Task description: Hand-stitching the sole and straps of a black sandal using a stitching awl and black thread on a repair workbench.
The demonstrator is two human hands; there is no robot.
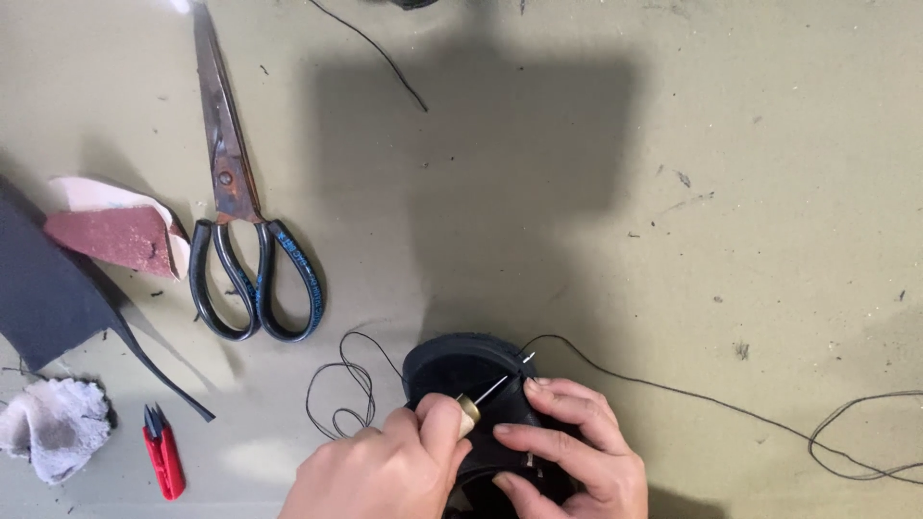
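My left hand is closed around an awl with a brass collar. Its thin metal needle pokes through the rim of a black rounded shoe part at the bottom centre. My right hand grips that black part from the right, with the fingers curled over its edge beside the needle. A black thread runs from the needle tip off to the right. More of the thread lies in loops left of the black part.
Large rusty scissors with black handles lie open-handled at upper left. A folded piece of red sandpaper, a dark leather sheet, a white rag and small red thread snips sit along the left. The surface is an olive mat.
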